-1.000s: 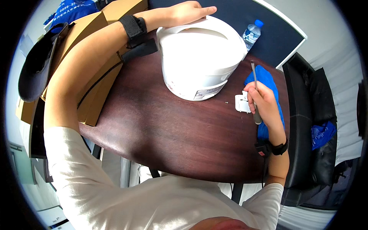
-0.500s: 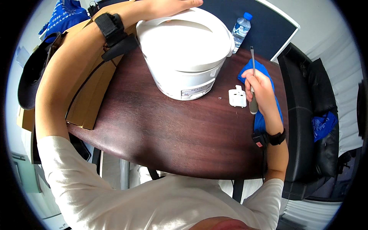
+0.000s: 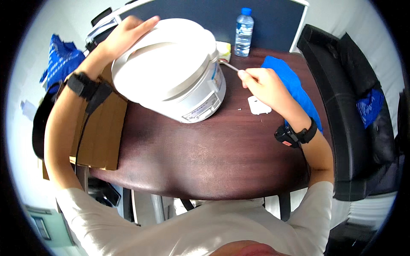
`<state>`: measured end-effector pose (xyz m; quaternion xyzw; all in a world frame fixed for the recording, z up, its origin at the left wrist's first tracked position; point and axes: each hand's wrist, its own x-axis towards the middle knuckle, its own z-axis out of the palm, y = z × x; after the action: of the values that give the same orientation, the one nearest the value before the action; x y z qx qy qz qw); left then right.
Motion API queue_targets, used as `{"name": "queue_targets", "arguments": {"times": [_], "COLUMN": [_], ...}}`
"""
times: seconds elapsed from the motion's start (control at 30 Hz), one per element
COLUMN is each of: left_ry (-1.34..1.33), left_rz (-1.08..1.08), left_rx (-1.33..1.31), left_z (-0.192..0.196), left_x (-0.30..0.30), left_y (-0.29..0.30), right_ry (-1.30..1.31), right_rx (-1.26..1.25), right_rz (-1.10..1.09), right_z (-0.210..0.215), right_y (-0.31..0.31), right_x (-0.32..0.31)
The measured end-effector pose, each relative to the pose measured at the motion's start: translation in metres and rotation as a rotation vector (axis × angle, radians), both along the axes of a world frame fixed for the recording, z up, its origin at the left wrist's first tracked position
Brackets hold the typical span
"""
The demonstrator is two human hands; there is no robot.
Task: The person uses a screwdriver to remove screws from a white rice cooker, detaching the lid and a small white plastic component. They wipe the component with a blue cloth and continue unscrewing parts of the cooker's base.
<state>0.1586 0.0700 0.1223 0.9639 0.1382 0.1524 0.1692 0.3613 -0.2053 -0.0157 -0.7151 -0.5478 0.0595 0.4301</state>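
Note:
A large white plastic bucket (image 3: 171, 106) with a white lid (image 3: 171, 64) and a grey-framed label stands on the dark wooden table, left of centre. My left hand (image 3: 128, 36) grips the lid's far-left edge, its thumb lying along the top; the other fingertips are blurred and partly hidden. In my right hand (image 3: 262, 83) is a screwdriver, its thin metal shaft (image 3: 229, 65) pointing left. The tip meets the bucket's right side just below the rim. The fingers hide its handle. Below that hand lies a small white case (image 3: 258, 106), partly covered.
A water bottle (image 3: 244, 34) stands near the dark blue partition (image 3: 188, 15). Behind the bucket is a yellow-and-white packet (image 3: 224, 50). Blue cloth (image 3: 294, 83) lies under my right forearm. Cardboard (image 3: 98, 132) lines the left side; a black sofa (image 3: 341, 128) stands right.
My right hand has swung the screwdriver from upright to pointing left, bringing its tip to the bucket's rim. My left hand has shifted to the lid's far-left edge. The view has turned.

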Motion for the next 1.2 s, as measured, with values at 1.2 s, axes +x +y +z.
{"name": "queue_targets", "arguments": {"times": [1.2], "left_ry": [0.109], "left_rz": [-0.122], "left_rx": [0.446], "left_z": [-0.001], "left_x": [0.034], "left_y": [-0.015], "right_ry": [0.523], "right_rx": [-0.033], "right_rz": [0.209], "right_z": [-0.013], "right_y": [0.011], "right_x": [-0.014]}}
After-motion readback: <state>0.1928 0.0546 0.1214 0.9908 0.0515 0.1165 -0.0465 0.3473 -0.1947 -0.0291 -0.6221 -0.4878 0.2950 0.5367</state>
